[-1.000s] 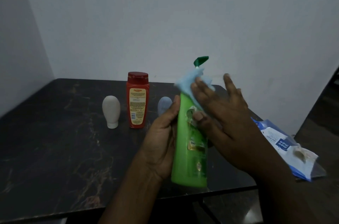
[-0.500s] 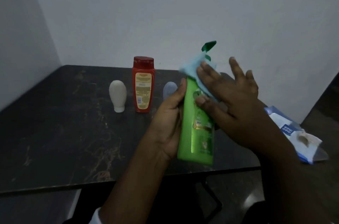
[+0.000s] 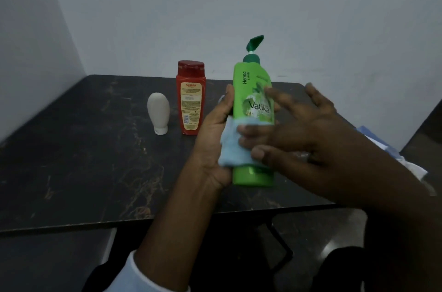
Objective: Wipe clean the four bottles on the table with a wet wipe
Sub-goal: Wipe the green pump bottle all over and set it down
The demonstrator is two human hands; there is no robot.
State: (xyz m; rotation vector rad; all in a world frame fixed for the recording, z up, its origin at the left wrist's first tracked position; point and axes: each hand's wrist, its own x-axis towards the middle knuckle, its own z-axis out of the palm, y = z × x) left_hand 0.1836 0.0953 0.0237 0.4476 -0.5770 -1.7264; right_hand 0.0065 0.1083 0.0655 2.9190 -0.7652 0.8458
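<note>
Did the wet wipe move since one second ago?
Yes. The wet wipe went down, from cap level to base level of the red bottle.

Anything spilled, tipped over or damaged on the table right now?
Nothing stands out. The red bottle and white bottle stand upright on the table, with no spill visible. The left hand holds the green bottle upright while the right hand presses the blue wipe against it.

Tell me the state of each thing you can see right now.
green bottle, upright, gripped by left hand
wet wipe, pressed on green bottle's lower body by straight fingers of right hand
red bottle, upright on table, cap on
white tube, standing on its cap
wipes pack, mostly hidden behind right arm
</note>
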